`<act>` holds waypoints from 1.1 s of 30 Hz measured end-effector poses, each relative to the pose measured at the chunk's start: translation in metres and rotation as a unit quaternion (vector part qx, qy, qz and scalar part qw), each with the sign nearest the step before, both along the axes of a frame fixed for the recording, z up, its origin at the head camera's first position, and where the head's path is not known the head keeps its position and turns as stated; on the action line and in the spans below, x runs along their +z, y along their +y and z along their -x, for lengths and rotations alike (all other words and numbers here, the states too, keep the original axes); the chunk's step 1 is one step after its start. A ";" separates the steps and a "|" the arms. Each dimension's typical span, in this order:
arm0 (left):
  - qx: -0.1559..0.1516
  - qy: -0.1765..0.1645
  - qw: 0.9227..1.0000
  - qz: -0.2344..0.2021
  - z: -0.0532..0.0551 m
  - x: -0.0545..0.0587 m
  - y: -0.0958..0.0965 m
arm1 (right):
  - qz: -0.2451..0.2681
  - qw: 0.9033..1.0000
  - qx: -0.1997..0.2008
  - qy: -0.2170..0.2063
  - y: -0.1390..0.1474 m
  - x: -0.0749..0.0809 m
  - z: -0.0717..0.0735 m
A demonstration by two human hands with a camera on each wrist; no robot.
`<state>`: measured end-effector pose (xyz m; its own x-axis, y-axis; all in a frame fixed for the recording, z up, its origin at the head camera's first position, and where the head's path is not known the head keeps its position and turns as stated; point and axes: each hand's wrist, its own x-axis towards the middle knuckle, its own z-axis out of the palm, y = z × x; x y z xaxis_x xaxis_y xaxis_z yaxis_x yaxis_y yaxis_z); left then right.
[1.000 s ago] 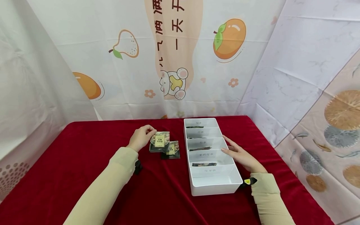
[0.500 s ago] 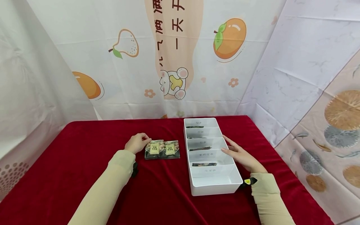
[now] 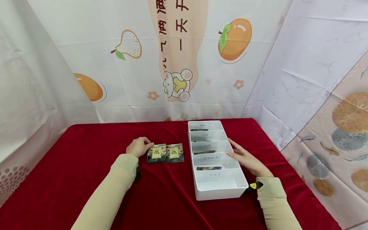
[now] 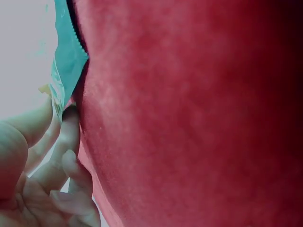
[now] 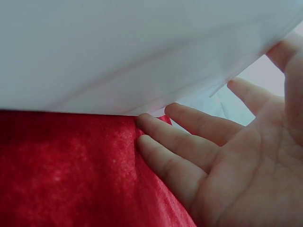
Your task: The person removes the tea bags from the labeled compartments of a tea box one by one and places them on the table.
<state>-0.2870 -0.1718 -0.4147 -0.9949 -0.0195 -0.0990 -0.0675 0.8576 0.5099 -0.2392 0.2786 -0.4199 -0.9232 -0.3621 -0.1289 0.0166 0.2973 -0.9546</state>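
Left hand (image 3: 139, 147): thumb opposed to the fingers in a pinch, outer fingers bent toward the palm. Right hand (image 3: 248, 159): fingers extended and slightly spread, back uppermost, nearer the right edge of the table (image 3: 72, 166). Left forearm (image 3: 106, 193) and right forearm (image 3: 277, 204), both in beige sleeves, slant inward toward the far edge; hands well apart.

From above and behind the left hand (image 3: 138, 147), the head camera faces forward and down. 2 wrist cameras look close up: the left shares the gripped packet (image 3: 157, 154) with it; the right, the box (image 3: 219, 194) rightward of that grip.
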 end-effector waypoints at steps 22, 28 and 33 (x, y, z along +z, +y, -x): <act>0.005 0.038 0.999 0.021 -0.001 0.013 -0.001 | 0.001 1.000 0.000 -0.002 0.001 -0.002 0.000; -0.003 0.057 0.998 0.015 -0.003 0.025 0.007 | 0.005 1.000 0.005 0.000 0.001 -0.002 0.001; -0.027 0.080 0.996 0.015 -0.011 0.036 0.020 | 0.008 1.000 0.007 -0.001 0.000 -0.002 0.001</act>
